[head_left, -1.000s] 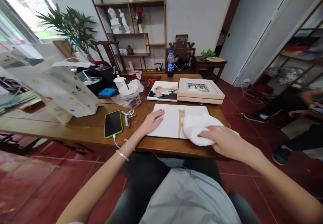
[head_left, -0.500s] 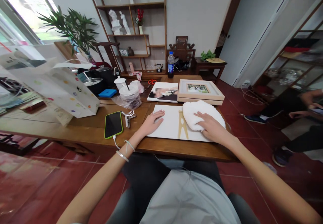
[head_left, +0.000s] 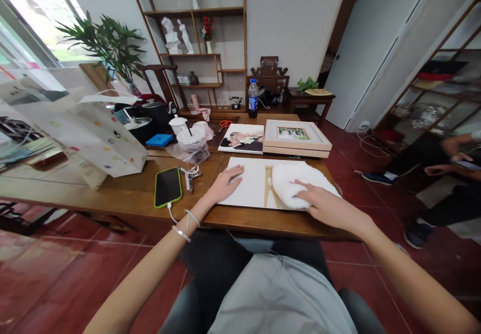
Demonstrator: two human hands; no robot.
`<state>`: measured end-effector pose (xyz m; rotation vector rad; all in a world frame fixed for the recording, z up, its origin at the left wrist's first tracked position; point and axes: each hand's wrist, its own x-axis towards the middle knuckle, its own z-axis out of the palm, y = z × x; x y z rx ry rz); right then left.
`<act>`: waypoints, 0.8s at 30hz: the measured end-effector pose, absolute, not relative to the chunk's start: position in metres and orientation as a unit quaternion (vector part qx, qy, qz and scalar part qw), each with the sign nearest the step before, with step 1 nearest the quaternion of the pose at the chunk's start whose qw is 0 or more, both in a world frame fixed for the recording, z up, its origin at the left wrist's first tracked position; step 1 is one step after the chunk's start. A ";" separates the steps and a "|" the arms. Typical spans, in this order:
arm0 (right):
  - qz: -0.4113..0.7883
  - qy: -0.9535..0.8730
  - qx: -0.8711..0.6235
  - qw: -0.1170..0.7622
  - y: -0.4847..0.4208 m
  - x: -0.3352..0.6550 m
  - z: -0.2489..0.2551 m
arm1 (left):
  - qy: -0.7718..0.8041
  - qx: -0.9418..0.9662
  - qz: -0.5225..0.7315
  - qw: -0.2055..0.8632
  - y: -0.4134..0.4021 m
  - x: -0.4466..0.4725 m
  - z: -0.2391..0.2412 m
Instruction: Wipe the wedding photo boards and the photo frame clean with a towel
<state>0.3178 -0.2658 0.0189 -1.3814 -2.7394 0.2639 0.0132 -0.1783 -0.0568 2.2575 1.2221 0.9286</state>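
Cloth point(head_left: 289, 186) was plain white; panel point(head_left: 244, 191) beneath, white with a gold two-legged shape point(head_left: 267, 186). From the cloth, smartphone point(head_left: 168, 187) at nine o'clock was black, edged lime green; scissor handles point(head_left: 226, 123) at ten, orange-red.

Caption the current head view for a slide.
Left hand flat on a white board; right hand on a fluffy white cloth beside a gold-coloured forked strip.

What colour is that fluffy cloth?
The cloth under the right hand is plain white; it shows best in the head view.
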 end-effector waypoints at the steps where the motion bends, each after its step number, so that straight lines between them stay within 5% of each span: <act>1: 0.073 -0.890 -0.449 0.036 -0.255 0.318 0.013 | 0.438 0.809 0.333 0.205 -0.178 0.013 -0.057; 11: -0.051 -0.884 -0.456 0.085 -0.197 0.308 -0.019 | 0.440 0.806 0.333 0.214 -0.179 0.013 -0.057; 24: 0.101 -0.889 -0.446 0.022 -0.300 0.317 0.026 | 0.436 0.804 0.341 0.217 -0.178 0.013 -0.057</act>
